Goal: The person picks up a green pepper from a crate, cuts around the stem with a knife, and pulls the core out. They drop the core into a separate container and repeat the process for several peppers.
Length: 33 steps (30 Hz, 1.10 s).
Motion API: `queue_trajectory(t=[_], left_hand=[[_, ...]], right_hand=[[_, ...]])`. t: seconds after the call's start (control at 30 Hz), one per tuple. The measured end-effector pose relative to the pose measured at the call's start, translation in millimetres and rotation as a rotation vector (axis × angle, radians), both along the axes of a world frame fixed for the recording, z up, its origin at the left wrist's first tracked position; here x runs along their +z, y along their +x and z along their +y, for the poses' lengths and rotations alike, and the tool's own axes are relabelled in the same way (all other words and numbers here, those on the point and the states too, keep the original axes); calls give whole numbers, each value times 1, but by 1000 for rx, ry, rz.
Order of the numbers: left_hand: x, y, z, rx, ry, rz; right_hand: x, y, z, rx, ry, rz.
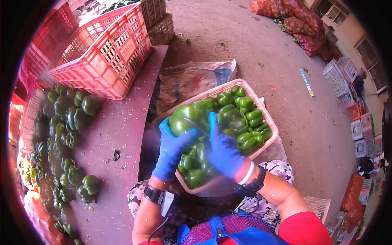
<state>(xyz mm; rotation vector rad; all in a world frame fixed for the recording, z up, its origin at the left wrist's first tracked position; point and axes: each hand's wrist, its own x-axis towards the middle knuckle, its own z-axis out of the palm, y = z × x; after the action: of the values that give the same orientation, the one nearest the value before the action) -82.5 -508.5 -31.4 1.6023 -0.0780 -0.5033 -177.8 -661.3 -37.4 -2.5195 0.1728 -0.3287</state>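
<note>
A large green bell pepper (pixel 183 120) rests in my left hand (pixel 173 149), which wears a blue glove; its thumb and fingers curve around the pepper. My right hand (pixel 224 151), gloved in blue as well, is close beside the pepper with its thumb pointing up and its fingers curled. A thin dark line runs from the right hand toward the pepper; I cannot tell what that hand grips. Below both hands stands a pale pink crate (pixel 267 122) filled with green bell peppers (pixel 230 116).
To the left, a board (pixel 118 159) carries a heap of green bell peppers (pixel 73 122) and a red-pink crate (pixel 102 53). A printed sack (pixel 192 81) lies beyond the pepper crate. Full red mesh sacks (pixel 302 26) and stacked crates (pixel 339 77) line the right side.
</note>
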Motion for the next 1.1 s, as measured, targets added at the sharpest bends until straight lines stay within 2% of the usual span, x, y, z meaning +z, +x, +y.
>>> queue_trajectory(t=[0.07,0.13,0.17,0.3,0.37,0.4,0.43,0.5,0.53,0.57,0.63,0.7,0.73,0.77,0.83,0.93,1.03,1.1], left_hand=[[-3,-5,-3,16,96,-167],[-14,-11,-7,57,230,-429],[-16,-11,-9,64,226,-417],[-15,-9,-5,71,116,-304],[-4,-3,1,82,-84,-13],[-2,3,4,142,-322,134],[-5,9,9,221,-450,152],[-1,5,6,143,-430,-5],[-2,1,2,126,-322,-60],[1,-1,1,146,-337,-8],[7,-1,2,139,-295,-64],[-2,-1,1,2,-181,-262],[-7,0,-5,-39,-171,-440],[-11,1,-2,-97,52,-617],[-1,-9,-5,-45,184,-722],[10,-11,-6,-85,233,-967],[-1,-14,-12,-161,251,-1149],[-2,-16,-14,-184,335,-1169]], right_hand=[[14,4,7,-58,55,256],[10,5,10,-54,105,247],[6,5,12,-52,132,243],[-22,7,9,-10,-204,-13],[-41,9,7,-2,-239,-128],[-53,6,8,-17,-226,-142],[-70,4,8,-29,-212,-154],[-90,2,2,86,-209,128],[-94,-1,2,94,-190,112],[-97,-3,0,87,-176,88],[-99,-5,-3,67,-217,86],[-99,-1,-7,37,-325,115],[-95,-1,-7,-18,-300,102],[-91,-1,-9,-35,-228,130],[-74,-1,-11,-68,-86,193],[-40,-6,-9,-86,100,229],[-19,-9,-7,-21,167,227],[-21,-11,-9,-15,145,206]])
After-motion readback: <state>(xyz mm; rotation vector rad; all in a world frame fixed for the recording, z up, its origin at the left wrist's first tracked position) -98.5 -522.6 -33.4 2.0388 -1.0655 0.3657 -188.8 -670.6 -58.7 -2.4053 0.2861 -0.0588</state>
